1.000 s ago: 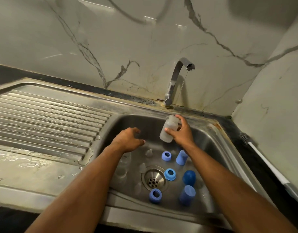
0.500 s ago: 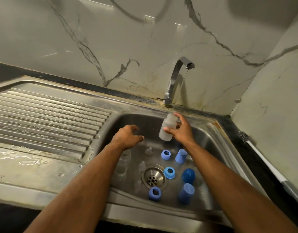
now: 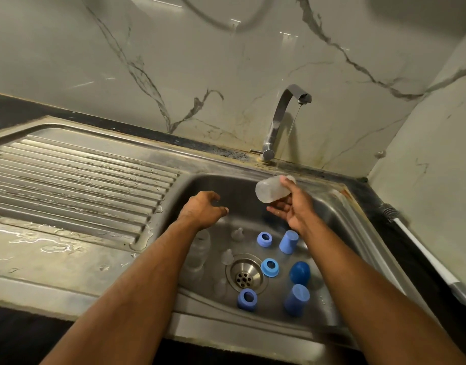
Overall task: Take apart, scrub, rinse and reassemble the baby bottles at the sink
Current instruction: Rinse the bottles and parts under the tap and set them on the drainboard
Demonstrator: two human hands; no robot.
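While water runs thin from the tap (image 3: pixel 287 114), clear bottle (image 3: pixel 272 189) lies tilted on its side under the stream, over back of sink basin (image 3: pixel 339 214), held by right hand (image 3: pixel 292 206): thumb over top of bottle, fingers spread loosely beneath; grip light, not a full wrap.
Left hand (image 3: pixel 202 209): over basin's left part, fingers loosely curled, holds nothing.
Basin floor, around drain (image 3: pixel 244 277):
- 3 blue collar rings: one back (image 3: pixel 264 239), one just right of drain (image 3: pixel 269 267), one front (image 3: pixel 247 299).
- 2 light-blue caps, standing: back (image 3: pixel 288 241), front (image 3: pixel 296 300).
- 1 dark-blue domed cap (image 3: pixel 299 272), btwn the two caps.
- clear teats: one back (image 3: pixel 237 234), one just left of drain (image 3: pixel 227 256); a third at front, faint.
- 2nd clear bottle (image 3: pixel 197 255), lying at left wall, partly behind left forearm.
Drainboard (image 3: pixel 68 175) to left, ribbed, wet patches at front. Marble-look wall (image 3: pixel 226 61) behind.
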